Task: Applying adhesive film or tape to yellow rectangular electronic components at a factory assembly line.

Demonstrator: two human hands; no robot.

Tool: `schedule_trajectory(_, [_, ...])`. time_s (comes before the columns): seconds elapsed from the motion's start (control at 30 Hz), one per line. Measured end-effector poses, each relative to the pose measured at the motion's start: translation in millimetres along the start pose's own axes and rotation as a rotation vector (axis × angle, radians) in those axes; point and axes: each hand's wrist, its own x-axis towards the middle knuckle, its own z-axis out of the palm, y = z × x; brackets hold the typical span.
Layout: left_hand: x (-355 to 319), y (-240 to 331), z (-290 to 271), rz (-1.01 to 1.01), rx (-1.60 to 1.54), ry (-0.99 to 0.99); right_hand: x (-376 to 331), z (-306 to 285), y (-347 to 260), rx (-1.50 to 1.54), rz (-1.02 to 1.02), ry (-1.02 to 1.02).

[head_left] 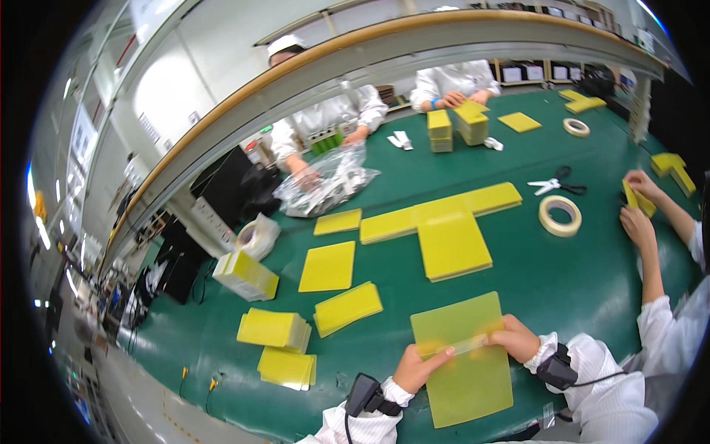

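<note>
Near the front edge of the green table, both my hands grip a pair of translucent yellow plastic sheets (472, 388) that lie end to end. A strip of clear tape (470, 345) crosses where the two sheets meet. My left hand (416, 368) pinches the left edge at this seam, thumb on top and fingers underneath. On the opposite edge my right hand (519, 340) is closed the same way, its thumb by the tape's end. Beyond them lies a T-shaped arrangement of yellow sheet stacks (452, 244).
Left are yellow stacks (274, 328), a wrapped block (246, 275) and a tape roll (257, 235). Right are scissors (556, 183) and a masking tape roll (547, 216). A co-worker's hands (637, 203) hold yellow pieces at far right. Two people work opposite, one at a plastic bag (329, 183).
</note>
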Motion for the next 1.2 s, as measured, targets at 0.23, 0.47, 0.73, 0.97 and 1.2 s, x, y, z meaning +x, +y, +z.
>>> schedule_trajectory(0.23, [4, -7, 0, -0.021, -0.009, 0.031, 1, 1, 0, -0.091, 0.001, -0.013])
schedule_trajectory(0.47, [-3, -10, -1, -0.037, -0.002, 0.086, 2, 0, 3, -0.1, 0.022, -0.028])
schedule_trajectory(0.73, [-4, -8, -1, -0.051, -0.03, 0.094, 0, -6, 5, -0.065, 0.023, -0.083])
schedule_trajectory(0.97, [-6, -12, -7, -0.063, -0.087, 0.086, 2, -4, 6, -0.101, 0.027, -0.128])
schedule_trajectory(1.2, [-4, -7, -2, -0.034, -0.088, 0.08, 2, -5, 9, -0.049, 0.019, -0.1])
